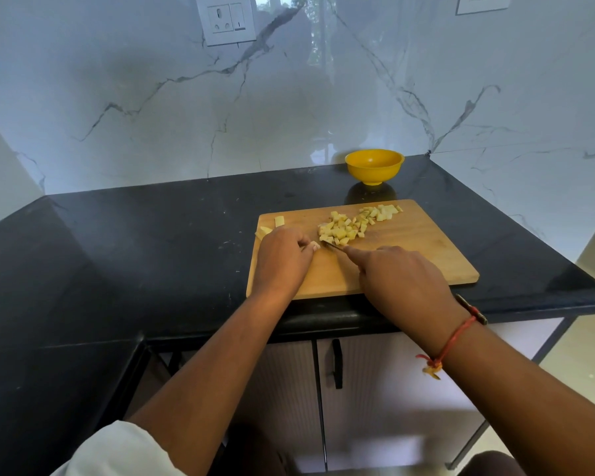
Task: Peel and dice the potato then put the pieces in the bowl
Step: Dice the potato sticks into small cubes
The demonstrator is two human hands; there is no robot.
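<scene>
A wooden cutting board (409, 255) lies on the black counter. A heap of pale yellow diced potato (344, 228) stretches across its far half. My left hand (282, 259) pinches a small potato piece (315, 246) against the board with curled fingers. My right hand (402, 280) grips a knife (334, 248), forefinger stretched along its back; only a short bit of blade shows beside the held piece. Two larger potato slices (279, 220) lie at the board's far left corner. The yellow bowl (374, 164) stands empty behind the board.
The black counter (152, 252) runs left and wraps round a corner at my left. A marble wall with sockets (225, 18) rises behind. The counter's edge falls away at right (591, 297). Cabinet doors with a black handle (337, 364) sit below.
</scene>
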